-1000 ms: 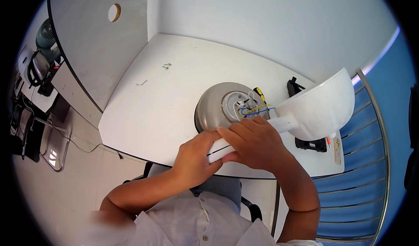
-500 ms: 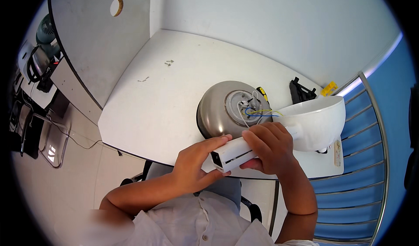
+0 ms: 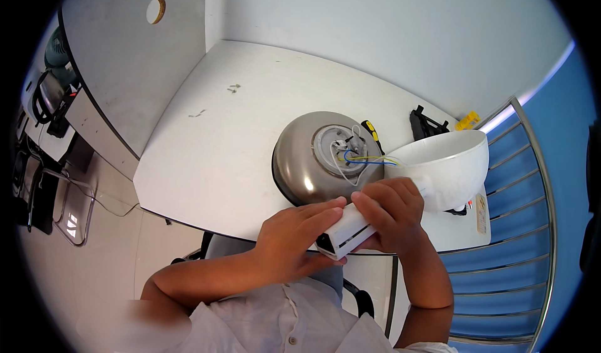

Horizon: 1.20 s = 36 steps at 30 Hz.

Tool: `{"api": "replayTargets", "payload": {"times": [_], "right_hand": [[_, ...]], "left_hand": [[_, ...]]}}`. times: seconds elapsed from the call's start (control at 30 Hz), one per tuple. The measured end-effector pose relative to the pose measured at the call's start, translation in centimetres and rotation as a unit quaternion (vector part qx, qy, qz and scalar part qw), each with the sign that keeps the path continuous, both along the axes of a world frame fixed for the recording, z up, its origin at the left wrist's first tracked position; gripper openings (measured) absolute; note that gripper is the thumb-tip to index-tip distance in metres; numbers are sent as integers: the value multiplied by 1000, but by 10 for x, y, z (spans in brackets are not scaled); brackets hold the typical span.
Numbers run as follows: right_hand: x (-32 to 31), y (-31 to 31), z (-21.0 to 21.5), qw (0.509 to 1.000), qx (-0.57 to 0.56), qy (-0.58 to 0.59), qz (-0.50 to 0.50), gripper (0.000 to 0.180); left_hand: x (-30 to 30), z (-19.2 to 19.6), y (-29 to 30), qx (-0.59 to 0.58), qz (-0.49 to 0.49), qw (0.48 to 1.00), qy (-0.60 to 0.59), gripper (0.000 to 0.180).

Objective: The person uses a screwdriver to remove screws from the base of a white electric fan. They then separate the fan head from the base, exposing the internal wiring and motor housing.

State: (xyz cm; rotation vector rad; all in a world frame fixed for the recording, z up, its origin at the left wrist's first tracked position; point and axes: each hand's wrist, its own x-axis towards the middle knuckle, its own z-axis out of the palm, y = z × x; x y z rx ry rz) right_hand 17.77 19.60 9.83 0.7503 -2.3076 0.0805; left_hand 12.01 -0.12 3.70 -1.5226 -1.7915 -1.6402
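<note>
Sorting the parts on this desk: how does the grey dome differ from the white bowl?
The grey dome is shiny grey metal; the white bowl is matte white. The dome lies rounded side up on the table, with wires at its centre; the bowl is tilted, its opening showing. No hand touches the dome, while both hands, left and right, grip the bowl's white handle. Both are round.

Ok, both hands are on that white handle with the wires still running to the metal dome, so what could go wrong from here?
1. The thin wires run from the metal dome into the white shell; pulling the shell away could strain or tear them.
2. The shell sits at the table edge, held only by its handle in the left hand and right hand; a slip could drop it.
</note>
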Motion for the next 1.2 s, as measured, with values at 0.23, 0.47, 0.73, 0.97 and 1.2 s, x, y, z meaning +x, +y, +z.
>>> {"api": "replayTargets", "payload": {"times": [0.23,0.47,0.73,0.97,1.2], "right_hand": [[2,-5,13,999,-42,-23,22,56],[-8,9,31,991,-102,-62,56,67],[-14,6,43,989,-103,-89,51,65],[-6,-8,39,990,-73,-106,62,52],[-7,-13,31,988,-64,-113,81,51]], "left_hand": [[-1,21,8,1,0,1000,2,76],[3,46,12,-27,-14,999,-30,79],[4,60,14,-89,5,989,-114,80],[3,47,4,-110,76,990,-33,71],[7,46,-1,-103,125,987,10,60]]}}
